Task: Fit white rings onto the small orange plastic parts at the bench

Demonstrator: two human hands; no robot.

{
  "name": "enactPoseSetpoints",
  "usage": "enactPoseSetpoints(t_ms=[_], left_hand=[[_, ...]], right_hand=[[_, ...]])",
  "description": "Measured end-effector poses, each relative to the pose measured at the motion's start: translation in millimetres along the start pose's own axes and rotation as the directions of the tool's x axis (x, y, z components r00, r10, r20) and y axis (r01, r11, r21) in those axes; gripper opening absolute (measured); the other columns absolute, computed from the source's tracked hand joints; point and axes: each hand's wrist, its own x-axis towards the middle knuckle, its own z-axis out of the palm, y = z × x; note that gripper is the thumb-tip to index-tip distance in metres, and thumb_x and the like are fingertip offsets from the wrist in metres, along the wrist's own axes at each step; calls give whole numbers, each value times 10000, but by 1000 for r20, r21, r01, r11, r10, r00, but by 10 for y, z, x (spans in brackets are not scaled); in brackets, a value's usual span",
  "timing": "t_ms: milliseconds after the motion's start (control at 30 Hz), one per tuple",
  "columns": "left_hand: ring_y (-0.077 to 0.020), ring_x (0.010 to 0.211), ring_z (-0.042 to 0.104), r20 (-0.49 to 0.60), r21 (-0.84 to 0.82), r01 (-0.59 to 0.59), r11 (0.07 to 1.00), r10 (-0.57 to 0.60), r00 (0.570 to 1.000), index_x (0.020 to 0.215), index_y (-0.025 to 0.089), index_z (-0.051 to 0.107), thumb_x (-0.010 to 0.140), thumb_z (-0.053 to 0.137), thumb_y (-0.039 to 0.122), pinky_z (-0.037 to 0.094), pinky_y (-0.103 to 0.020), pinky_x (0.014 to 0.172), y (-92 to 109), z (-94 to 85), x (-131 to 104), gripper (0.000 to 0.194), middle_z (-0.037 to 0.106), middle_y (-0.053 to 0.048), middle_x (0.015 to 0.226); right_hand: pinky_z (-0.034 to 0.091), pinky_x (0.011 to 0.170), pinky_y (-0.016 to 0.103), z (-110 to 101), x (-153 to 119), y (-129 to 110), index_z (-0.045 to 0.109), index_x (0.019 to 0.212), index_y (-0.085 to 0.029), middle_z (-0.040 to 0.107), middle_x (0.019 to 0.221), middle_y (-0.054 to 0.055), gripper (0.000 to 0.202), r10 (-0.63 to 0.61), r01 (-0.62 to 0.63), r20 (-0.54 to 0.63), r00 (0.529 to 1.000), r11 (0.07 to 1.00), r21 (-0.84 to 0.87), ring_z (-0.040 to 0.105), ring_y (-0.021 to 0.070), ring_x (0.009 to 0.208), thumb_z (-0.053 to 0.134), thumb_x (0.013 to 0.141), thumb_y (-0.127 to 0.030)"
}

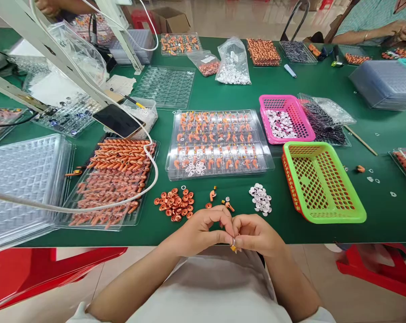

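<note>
My left hand [206,229] and my right hand [256,233] meet at the table's front edge, fingertips pinched together. Between them is a tiny part with a yellow end [234,247] and a bit of white; the rest is hidden by my fingers. Just beyond my hands lie a small orange figure part [212,195] and another orange piece with a dark and white end [229,206]. A heap of copper-coloured round cups [176,204] sits to the left, a pile of white discs [260,198] to the right.
A clear tray [219,172] of orange parts with white rings lies ahead. Green basket [340,215] and pink basket [305,132] stand right. Orange parts fill a tray [114,184] at left, where a white cable [152,157] loops over a phone [117,120]. Co-workers' hands [399,30] show at the far side.
</note>
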Motion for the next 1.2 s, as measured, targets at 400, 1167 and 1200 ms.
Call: enactPoseSetpoints(t_ms=[400, 1167, 1200], left_hand=[[-133, 807, 555, 31, 52, -68, 996, 66, 997, 827, 157, 647, 895, 653, 268, 437, -260, 778, -14, -13, -34, 131, 570, -24, 853], [-144, 831, 468, -8, 276, -261, 925, 274, 962, 892, 176, 527, 953, 500, 161, 405, -273, 779, -89, 48, -132, 68, 483, -29, 875], [-144, 828, 466, -12, 283, -272, 920, 287, 958, 891, 176, 525, 950, 502, 154, 403, -273, 776, -86, 55, -135, 67, 479, -27, 870]], right_hand=[[455, 579, 224, -19, 23, 21, 621, 767, -148, 663, 718, 7, 213, -13, 13, 5, 1000, 1000, 19, 576, 99, 591, 791, 775, -276], [445, 686, 282, 153, -33, 38, 619, 809, -203, 611, 790, 17, 68, -409, 347, -84, 908, 852, -392, 547, 152, 746, 659, 863, -202], [447, 687, 287, 159, -40, 42, 618, 816, -207, 613, 790, 18, 62, -438, 365, -80, 895, 825, -431, 550, 155, 745, 651, 866, -188]])
